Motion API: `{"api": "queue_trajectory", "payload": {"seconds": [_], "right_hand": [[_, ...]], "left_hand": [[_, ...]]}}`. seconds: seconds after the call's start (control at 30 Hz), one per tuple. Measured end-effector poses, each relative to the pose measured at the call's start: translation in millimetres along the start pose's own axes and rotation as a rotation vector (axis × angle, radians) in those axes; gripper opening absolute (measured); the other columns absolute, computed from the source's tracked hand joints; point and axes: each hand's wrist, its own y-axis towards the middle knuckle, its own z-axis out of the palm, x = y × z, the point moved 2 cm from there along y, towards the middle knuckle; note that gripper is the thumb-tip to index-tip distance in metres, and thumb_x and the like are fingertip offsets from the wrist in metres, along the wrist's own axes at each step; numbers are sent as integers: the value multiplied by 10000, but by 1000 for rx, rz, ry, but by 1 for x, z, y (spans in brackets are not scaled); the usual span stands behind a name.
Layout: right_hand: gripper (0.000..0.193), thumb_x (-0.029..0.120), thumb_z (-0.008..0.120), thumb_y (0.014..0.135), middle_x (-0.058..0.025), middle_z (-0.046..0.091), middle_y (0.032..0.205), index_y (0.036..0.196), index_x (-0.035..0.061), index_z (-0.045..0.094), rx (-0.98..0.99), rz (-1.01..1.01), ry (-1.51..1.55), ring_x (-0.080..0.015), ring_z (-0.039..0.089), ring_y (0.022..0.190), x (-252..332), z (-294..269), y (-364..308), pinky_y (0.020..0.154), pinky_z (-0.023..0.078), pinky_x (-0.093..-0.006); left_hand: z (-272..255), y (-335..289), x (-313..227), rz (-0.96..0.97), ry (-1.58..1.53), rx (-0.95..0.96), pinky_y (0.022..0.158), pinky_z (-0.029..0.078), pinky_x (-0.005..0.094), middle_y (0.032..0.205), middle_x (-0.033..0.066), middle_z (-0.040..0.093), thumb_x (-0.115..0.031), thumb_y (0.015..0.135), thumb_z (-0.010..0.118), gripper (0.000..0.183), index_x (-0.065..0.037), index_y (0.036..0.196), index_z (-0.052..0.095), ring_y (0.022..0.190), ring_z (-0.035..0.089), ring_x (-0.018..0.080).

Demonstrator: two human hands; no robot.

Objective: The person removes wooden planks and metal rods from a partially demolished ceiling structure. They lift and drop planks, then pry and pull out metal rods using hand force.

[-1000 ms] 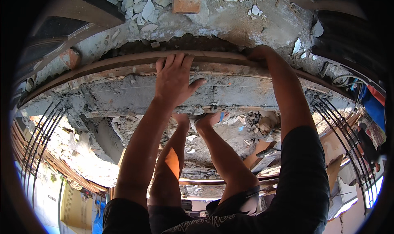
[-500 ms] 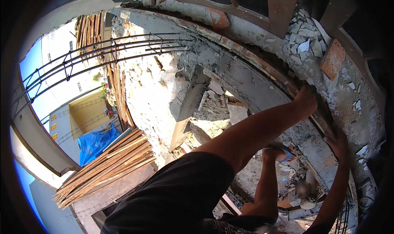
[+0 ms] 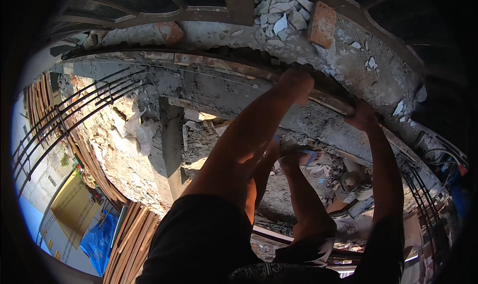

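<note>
Timber (image 3: 331, 102) runs along the top edge of the concrete beam (image 3: 214, 87), where our left hand (image 3: 297, 85) and right hand (image 3: 362, 116) rest on it, apart; we cannot tell how tightly they close. We judge it stiff, fairly heavy and rough, best held by both edges, hands spread.

The long wooden board (image 3: 330, 102) is coloured brown, the concrete beam (image 3: 211, 91) grey, one brick (image 3: 322, 26) orange-red and the tarpaulin (image 3: 99, 240) bright blue. The black shirt (image 3: 263, 271) is patterned with pale swirls.
</note>
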Motion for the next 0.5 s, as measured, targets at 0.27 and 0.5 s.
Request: {"api": "queue_trajectory", "payload": {"seconds": [0.27, 0.5], "right_hand": [[605, 420, 768, 638, -195, 678, 1068, 1132, 90, 656, 27, -15, 23, -371, 655, 1017, -3, -1, 3, 901, 527, -476], [729, 569, 765, 655, -165, 687, 1116, 1184, 85, 633, 129, 19, 97, -339, 648, 1068, 11, -22, -8, 931, 510, -456]], "left_hand": [[3, 14, 3, -51, 10, -93, 842, 546, 466, 1061, 174, 670, -109, 697, 678, 328, -21, 1011, 650, 1035, 644, 359], [5, 7, -3, -81, 7, -115, 880, 532, 466, 1099, 190, 650, -91, 717, 670, 344, -9, 1049, 633, 1059, 632, 362]]}}
